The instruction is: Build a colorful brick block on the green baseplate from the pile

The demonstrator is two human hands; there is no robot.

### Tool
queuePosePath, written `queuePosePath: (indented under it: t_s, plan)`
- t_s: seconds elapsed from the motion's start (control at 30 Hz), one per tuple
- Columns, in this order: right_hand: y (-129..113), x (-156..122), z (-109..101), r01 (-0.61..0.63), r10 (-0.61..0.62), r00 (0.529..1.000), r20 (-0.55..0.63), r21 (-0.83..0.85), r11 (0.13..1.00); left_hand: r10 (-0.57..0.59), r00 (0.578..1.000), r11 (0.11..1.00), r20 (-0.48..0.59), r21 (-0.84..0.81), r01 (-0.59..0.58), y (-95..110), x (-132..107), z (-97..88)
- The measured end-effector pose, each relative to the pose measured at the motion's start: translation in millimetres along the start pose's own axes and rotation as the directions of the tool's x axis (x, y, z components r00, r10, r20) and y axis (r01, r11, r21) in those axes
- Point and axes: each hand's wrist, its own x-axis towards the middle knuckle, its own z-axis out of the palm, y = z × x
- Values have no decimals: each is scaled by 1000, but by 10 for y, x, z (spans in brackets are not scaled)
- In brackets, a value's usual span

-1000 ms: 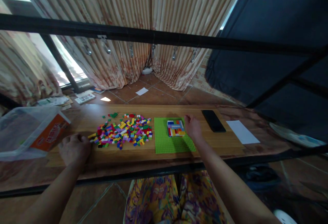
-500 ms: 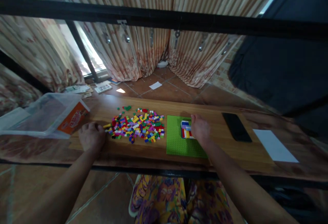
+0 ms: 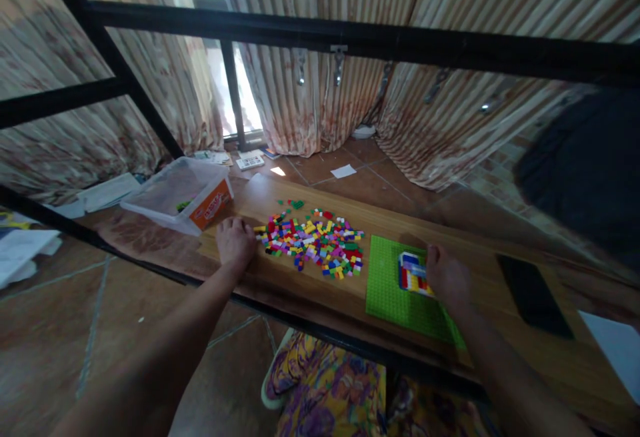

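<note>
My left hand (image 3: 236, 244) rests on the wooden board with its fingers curled, at the left edge of a loose pile of coloured toy bricks (image 3: 313, 240). Whatever its fingers may hold is hidden. On the green baseplate (image 3: 387, 300) sits a small block built of bricks (image 3: 413, 274), with rows of blue, white, red and yellow. My right hand (image 3: 449, 280) is closed at the right side of this block, covering part of it. Its fingertips are too blurred to show what is between them.
A clear plastic box (image 3: 167, 190) with an orange label stands left of the pile, with a few green pieces inside. A black phone-like slab (image 3: 534, 294) and a white sheet (image 3: 613, 347) lie to the right. A dark metal bar (image 3: 320, 29) crosses beyond the table.
The camera has turned left, so everything sits further right and more of the left floor shows. Both hands stay by the same things, the left at the pile, the right at the block.
</note>
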Motion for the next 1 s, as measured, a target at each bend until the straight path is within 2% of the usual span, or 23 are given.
queuePosePath:
  t_s: [0.07,0.13,0.23,0.3,0.4,0.5,0.6,0.8,0.9,1.0]
  plan:
    - [-94,-71,-23,76,-71,989,-133,39,996,1,1000,1000,-2,-7,-1,-6,-3,9]
    - [-252,-175,-46,204,-176,951,-254,85,975,4,1000,1000,-5,-4,-4,-7,-5,11]
    - [-584,-327,-55,368,-290,903,-318,222,903,5,1000,1000,-11,1,-5,2,-8,2]
    - [-834,-378,-34,466,-386,880,-277,342,816,0,1000,1000,-11,0,0,8,-10,-6]
    - [-1193,-330,33,542,-521,834,-184,454,707,-7,1000,1000,-6,-2,7,14,-11,-13]
    - [-1488,-167,115,584,-597,790,-140,469,663,-7,1000,1000,-4,-3,7,16,-10,-13]
    - [-1697,19,177,644,-681,729,-71,408,647,-3,1000,1000,-10,-3,3,17,-11,-13]
    - [-1856,193,224,752,-810,583,64,335,568,-30,1000,999,-3,-13,30,32,-23,-33]
    - [-1804,160,259,758,-818,572,66,338,557,-37,999,999,2,-21,37,33,-21,-37]
    - [-1691,88,292,755,-824,567,14,390,526,-26,1000,999,3,-18,26,28,-16,-32]
